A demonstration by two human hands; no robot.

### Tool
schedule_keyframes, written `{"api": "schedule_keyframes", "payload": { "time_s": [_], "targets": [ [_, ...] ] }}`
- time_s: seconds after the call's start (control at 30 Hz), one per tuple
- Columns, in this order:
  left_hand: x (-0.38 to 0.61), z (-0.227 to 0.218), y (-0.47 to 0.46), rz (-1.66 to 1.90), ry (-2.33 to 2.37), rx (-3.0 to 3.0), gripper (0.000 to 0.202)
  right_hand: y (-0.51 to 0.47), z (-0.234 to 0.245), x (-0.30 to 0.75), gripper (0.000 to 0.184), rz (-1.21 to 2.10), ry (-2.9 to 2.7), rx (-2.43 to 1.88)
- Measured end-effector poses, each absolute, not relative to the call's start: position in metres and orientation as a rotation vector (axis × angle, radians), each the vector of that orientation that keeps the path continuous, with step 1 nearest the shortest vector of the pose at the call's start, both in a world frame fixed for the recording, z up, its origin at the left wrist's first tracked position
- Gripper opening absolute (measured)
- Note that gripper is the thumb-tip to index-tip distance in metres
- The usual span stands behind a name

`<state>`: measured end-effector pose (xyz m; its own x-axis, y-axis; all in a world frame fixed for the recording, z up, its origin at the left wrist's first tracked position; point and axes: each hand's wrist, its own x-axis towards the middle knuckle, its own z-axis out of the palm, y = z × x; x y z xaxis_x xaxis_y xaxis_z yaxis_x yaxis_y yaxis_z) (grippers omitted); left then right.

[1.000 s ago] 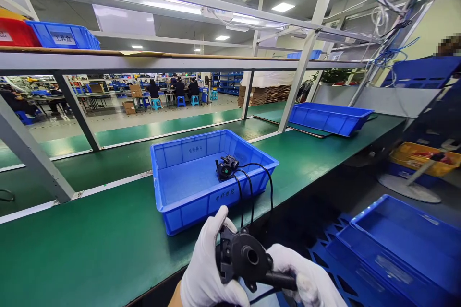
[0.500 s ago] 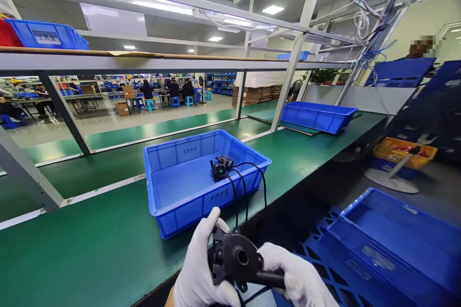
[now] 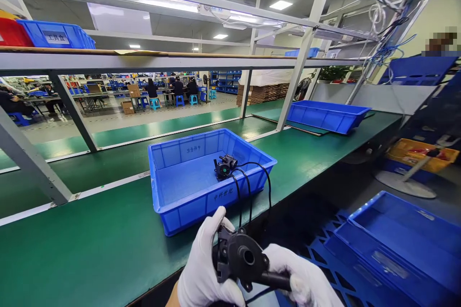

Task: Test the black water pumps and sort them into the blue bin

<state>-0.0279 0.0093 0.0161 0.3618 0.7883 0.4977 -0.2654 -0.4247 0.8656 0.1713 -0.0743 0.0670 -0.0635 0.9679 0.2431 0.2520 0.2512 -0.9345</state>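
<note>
Gloves cover both hands, and both hands hold one black pump part low in the middle of the view, just past the near edge of the green tabletop [image 3: 90,249].

On the left side, the left hand [image 3: 205,268] wraps around the round body of the pump part [image 3: 241,260]. Its thumb points up beside the body. This grip is closed on the part.

In the middle, the round face of the part looks up at the camera, with a small hole in it. A thin tube sticks out from the body and points to the right and a little down. That is the long way of the part: left to right.

On the right side, the right hand [image 3: 306,283] closes around the end of that tube. So the body sits in the left hand and the tube sits in the right hand.

Farther away, straight ahead of the hands, a blue bin [image 3: 187,201] sits on the tabletop. A second small pump [image 3: 224,168] lies inside it near the right wall. Black wires [image 3: 268,187] loop over the near rim and hang down toward the hands.

The left hand is a bit nearer to the bin.
</note>
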Motion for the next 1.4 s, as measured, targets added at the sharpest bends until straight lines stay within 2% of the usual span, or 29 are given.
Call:
{"api": "schedule_keyframes", "payload": {
  "time_s": [0.1, 0.53, 0.63, 0.73, 0.87, 0.97, 1.07, 1.17, 1.23, 1.4],
  "targets": [
    [-0.027, 0.016, 0.010, 1.297, 0.459, 1.594, 0.142, -0.073, 0.066, 0.173, 0.078, 0.878, -1.591, -1.144],
    [-0.030, 0.028, 0.010, 1.326, 0.468, 1.707, 0.126, -0.069, 0.055, 0.179, 0.078, 0.987, -1.587, -1.155],
    [-0.030, 0.033, 0.008, 1.308, 0.538, 1.748, 0.124, -0.063, 0.058, 0.179, 0.069, 1.016, -1.564, -1.177],
    [-0.036, 0.036, 0.004, 1.318, 0.590, 1.823, 0.129, -0.059, 0.069, 0.177, 0.057, 1.029, -1.506, -1.275],
    [-0.056, 0.028, -0.013, 1.456, 0.674, 1.883, 0.143, -0.060, 0.076, 0.180, 0.048, 0.867, -1.743, -1.004],
    [-0.062, 0.016, -0.029, 1.559, 0.758, 1.852, 0.121, -0.063, 0.067, 0.184, 0.044, 0.779, -1.915, -0.880],
    [-0.053, 0.013, -0.034, 1.434, 0.696, 1.695, 0.102, -0.061, 0.057, 0.179, 0.045, 0.899, -1.806, -0.954],
    [-0.042, 0.023, -0.025, 1.217, 0.607, 1.245, 0.079, -0.049, 0.061, 0.163, 0.064, 1.071, -1.530, -1.149],
    [-0.041, 0.032, -0.018, 1.183, 0.583, 1.024, 0.070, -0.040, 0.073, 0.148, 0.069, 1.061, -1.488, -1.284],
    [-0.062, 0.067, -0.030, 1.310, 0.591, 1.050, 0.063, -0.038, 0.126, 0.102, 0.049, 1.128, -1.814, -1.411]
  ]
}}
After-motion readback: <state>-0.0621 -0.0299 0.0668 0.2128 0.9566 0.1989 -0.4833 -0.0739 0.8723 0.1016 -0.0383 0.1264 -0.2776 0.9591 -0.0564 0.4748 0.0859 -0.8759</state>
